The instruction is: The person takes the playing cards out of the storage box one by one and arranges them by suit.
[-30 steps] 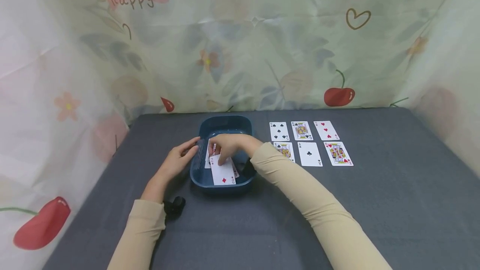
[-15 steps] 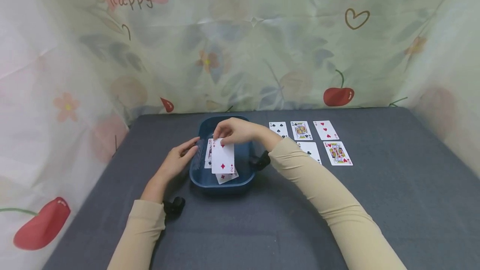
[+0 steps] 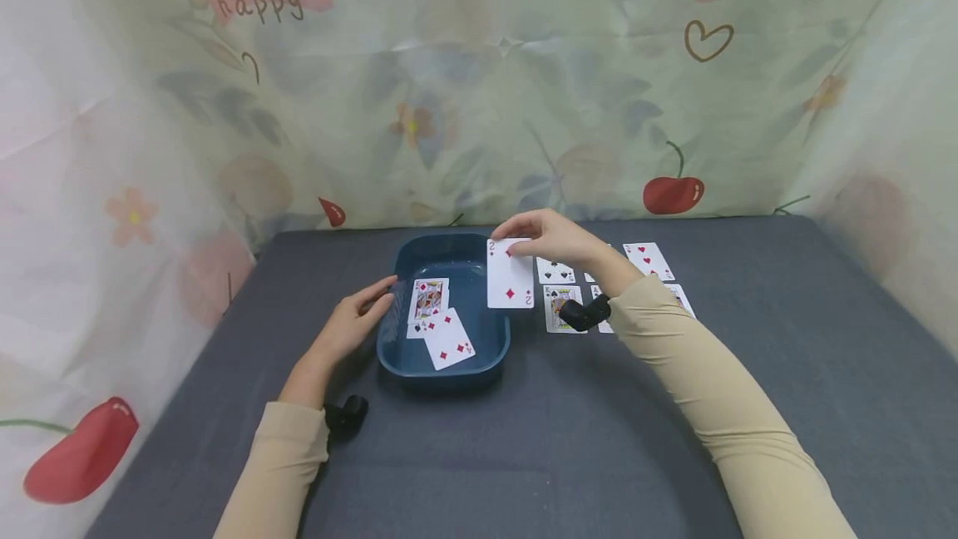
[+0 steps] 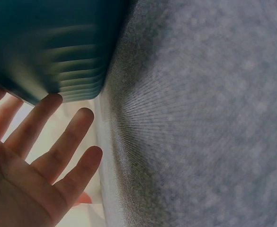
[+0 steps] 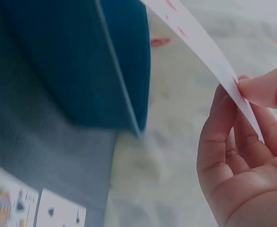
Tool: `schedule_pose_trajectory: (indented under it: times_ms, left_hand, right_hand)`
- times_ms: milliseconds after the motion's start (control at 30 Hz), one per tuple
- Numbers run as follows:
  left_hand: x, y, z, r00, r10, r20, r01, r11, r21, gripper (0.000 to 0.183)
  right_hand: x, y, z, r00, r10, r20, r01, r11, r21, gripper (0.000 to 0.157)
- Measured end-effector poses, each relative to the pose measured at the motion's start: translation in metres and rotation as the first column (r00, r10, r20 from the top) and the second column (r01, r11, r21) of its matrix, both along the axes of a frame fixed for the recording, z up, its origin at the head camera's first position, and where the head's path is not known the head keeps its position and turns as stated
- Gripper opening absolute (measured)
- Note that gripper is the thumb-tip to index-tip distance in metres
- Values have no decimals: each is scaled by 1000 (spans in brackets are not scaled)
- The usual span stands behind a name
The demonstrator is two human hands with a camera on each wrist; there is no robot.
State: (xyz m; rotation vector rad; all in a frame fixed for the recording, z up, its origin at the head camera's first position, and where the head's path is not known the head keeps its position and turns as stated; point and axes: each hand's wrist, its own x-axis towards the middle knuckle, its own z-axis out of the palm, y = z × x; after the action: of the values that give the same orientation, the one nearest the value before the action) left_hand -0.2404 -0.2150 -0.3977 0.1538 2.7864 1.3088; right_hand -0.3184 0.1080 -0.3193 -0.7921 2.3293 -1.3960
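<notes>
Two-of-diamonds card (image 3: 511, 279) juts out below the right hand (image 3: 557, 238), its upper end pinched between thumb and fingers.

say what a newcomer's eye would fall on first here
Probably the white two-of-diamonds card pinched in the right hand, overlapping the right rim of the dark blue rounded tub in the head view. Next, likely the white playing cards in two rows on the dark grey cloth right of the tub, then a red cherry printed on the pale floral fabric behind.
</notes>
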Motion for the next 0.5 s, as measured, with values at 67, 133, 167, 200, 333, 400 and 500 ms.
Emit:
schedule_pose_trajectory:
  times_ms: [67,133,167,200,333,400,500]
  left_hand:
    - [0,0,0,1000,0,0,0,1000,1,48]
    - [0,0,-1,1000,1,0,-1,1000,2,48]
    - [0,0,-1,1000,2,0,-2,1000,1,48]
    - [0,0,-1,1000,1,3,-1,1000,1,48]
    - [0,0,-2,1000,2,11,-2,1000,0,48]
    - [0,-1,-2,1000,1,13,-1,1000,4,48]
    - [1,0,-1,1000,-5,13,5,1000,3,49]
  right_hand:
    - [-1,14,-1,999,-31,22,31,999,-30,34]
    - [-2,28,-3,998,-58,35,60,997,-51,36]
    - [-2,34,-4,997,-70,46,73,995,-63,36]
    - [-3,41,-5,995,-83,54,87,994,-69,37]
    - [-3,67,-8,989,-134,61,138,988,-64,39]
    - [-2,80,-10,986,-158,54,161,985,-55,41]
    - [-1,98,-14,979,-203,27,204,979,-30,43]
